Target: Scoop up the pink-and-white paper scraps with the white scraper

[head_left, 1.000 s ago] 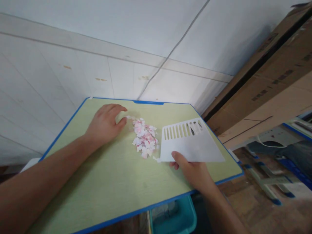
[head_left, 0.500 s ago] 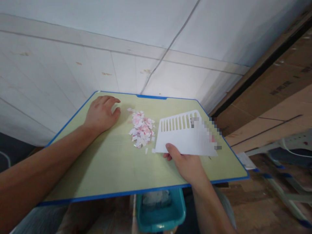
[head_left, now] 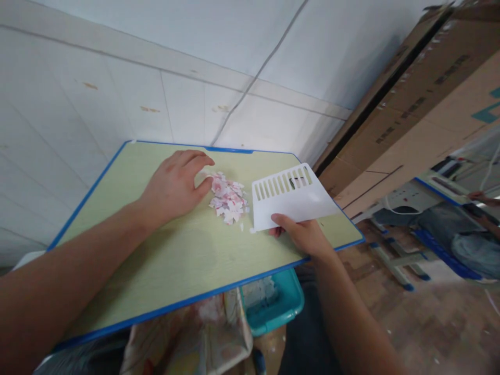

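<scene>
Pink-and-white torn paper scraps [head_left: 229, 202] are lying heaped on the pale-green, blue-edged tabletop [head_left: 175, 271]. Left hand [head_left: 174, 185], nine o'clock of heap, is curving half-open—gripping nothing; right hand [head_left: 304, 235], four o'clock, is pinching the thin white slotted sheet [head_left: 299, 204].

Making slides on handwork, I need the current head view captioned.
Left hand beside heaped pink-white scraps, right hand gripping a slotted white panel, over a blue-edged table.

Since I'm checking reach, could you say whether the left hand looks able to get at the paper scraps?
Probably yes: the left hand is open beside the paper scraps, and nothing visible stands between them.
</scene>
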`<state>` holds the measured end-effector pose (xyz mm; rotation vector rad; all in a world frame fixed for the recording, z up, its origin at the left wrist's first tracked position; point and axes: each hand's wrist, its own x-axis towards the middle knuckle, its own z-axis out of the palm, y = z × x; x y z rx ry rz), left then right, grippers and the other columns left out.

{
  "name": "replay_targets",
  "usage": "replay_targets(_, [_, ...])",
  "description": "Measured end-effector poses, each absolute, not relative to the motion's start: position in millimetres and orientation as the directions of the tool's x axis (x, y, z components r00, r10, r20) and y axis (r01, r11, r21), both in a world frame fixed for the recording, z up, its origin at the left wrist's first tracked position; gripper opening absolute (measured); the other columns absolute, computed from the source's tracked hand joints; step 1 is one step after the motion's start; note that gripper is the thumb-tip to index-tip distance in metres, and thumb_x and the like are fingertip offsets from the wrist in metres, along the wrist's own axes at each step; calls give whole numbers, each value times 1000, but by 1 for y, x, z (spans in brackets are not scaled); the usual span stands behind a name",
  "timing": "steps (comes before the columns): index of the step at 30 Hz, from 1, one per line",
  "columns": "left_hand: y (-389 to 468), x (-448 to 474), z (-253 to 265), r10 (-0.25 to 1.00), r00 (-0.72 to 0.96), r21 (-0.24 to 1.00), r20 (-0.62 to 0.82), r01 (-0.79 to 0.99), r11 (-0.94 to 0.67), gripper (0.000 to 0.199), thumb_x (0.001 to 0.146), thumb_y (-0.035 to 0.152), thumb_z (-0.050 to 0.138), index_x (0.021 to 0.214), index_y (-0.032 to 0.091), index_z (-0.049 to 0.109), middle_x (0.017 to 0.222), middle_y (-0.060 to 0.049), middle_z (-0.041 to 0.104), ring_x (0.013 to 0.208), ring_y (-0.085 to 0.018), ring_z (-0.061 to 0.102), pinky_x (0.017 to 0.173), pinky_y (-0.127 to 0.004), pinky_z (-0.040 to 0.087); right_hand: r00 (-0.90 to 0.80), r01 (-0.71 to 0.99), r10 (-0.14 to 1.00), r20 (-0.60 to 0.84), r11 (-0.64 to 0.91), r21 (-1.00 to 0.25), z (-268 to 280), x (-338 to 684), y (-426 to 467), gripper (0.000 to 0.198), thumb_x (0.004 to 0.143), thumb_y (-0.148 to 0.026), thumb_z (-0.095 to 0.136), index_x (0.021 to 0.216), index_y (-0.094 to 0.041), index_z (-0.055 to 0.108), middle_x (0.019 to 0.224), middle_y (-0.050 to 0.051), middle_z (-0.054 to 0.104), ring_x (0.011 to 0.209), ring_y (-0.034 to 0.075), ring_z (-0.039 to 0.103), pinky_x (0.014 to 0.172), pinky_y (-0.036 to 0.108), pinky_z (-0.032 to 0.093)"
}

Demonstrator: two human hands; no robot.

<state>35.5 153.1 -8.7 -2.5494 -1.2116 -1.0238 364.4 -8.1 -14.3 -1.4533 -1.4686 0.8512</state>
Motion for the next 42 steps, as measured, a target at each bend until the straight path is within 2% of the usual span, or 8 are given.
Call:
replay_targets(10, [153,26,-6,711,410,218,571,759,-613,44,117,47,56,150,30,80,163,-10,83,158,-38,72,145,-59,51,5,352,994,106,97,-931,-11,381,-27,45,104,-61,90,73,-29,84,71,7,87,74,31,84,85,42,74])
replay_targets(14, [147,25,0,789,370,278,490,791,-544,55,116,46,52,153,19,82,166,-15,81,161,-40,67,148,-62,46,-4,390,994,113,106,-915,-15,380,-32,45,110,-55,89,74,-29,84,79,8,90,84,31,89,95,42,76])
replay_targets(18, [146,29,3,852,305,359,426,807,-469,54,107,52,62,147,25,87,155,-10,83,159,-40,66,148,-60,44,-28,372,990,138,139,-918,-14,377,-35,40,110,-53,90,77,-30,84,81,7,92,86,33,92,96,44,80])
replay_targets(23, [143,34,9,900,321,199,294,901,-387,57,115,41,47,146,11,84,157,-26,80,153,-44,69,144,-64,49,-68,322,987,145,160,-933,-15,375,-38,32,109,-45,90,81,-31,85,86,6,95,87,32,94,94,44,82])
replay_targets(26, [143,33,11,895,341,145,287,908,-392,59,118,37,42,152,10,81,159,-27,79,153,-42,69,144,-61,49,-67,313,987,146,160,-936,-21,379,-47,33,110,-46,92,81,-30,87,84,6,94,85,33,94,92,45,83])
replay_targets(31, [150,25,7,902,315,155,295,916,-370,65,117,38,39,159,7,79,163,-27,78,158,-42,67,146,-60,48,-48,292,993,107,117,-949,-27,384,-58,40,110,-54,96,80,-28,88,83,9,93,84,35,94,89,48,83])
replay_targets(36, [160,19,1,899,321,160,298,912,-379,69,111,41,41,156,6,82,162,-28,78,159,-45,67,146,-62,48,-82,213,997,-11,7,-977,-24,384,-56,41,106,-63,100,87,-29,88,79,8,91,78,35,93,77,46,82])
replay_targets(42, [164,16,-1,900,338,141,274,912,-385,74,104,45,43,153,8,84,162,-27,78,159,-46,69,148,-61,47,-161,177,985,-60,-31,-984,-26,389,-57,41,106,-64,101,90,-29,89,80,8,92,77,36,94,74,48,83])
